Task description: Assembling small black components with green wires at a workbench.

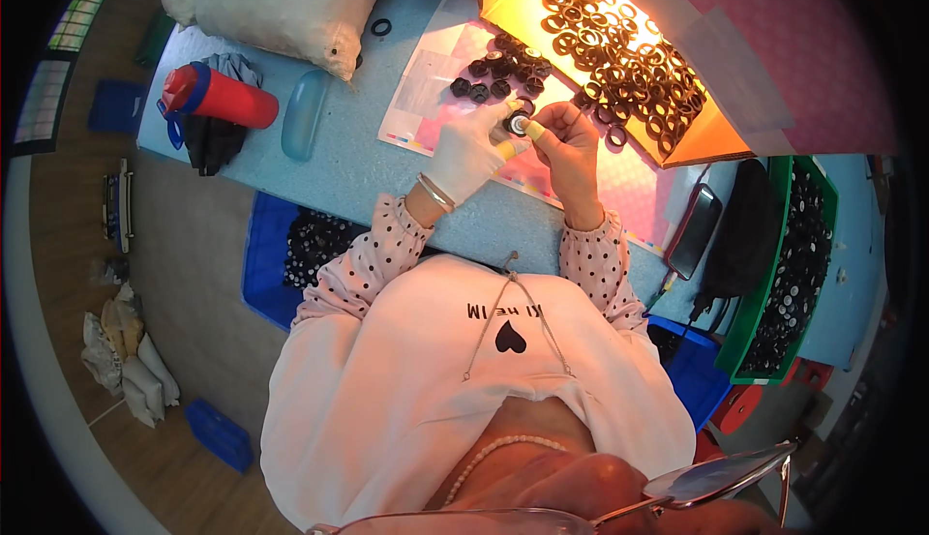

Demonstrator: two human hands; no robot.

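Observation:
Over the front of the lit work area, my left hand [464,158], in a white glove with yellow finger covers, is closed on a small round black part with a pale centre [517,125]. The bare fingers of my right hand [571,153], with yellow wrapping at the thumb, pinch the same part from the other side. Just beyond my left hand, several black round caps [498,73] lie on a pink-and-white sheet [418,114]. Loose dark rings [619,56] are heaped beyond my right hand, under a bright lamp.
A cardboard box [721,140] surrounds the rings. A red bottle [237,100], a blue translucent case [306,116] and a white sack [276,3] occupy the left side of the table. To the right are a phone [695,230], a black pouch [740,230] and a green bin [750,341] of small parts.

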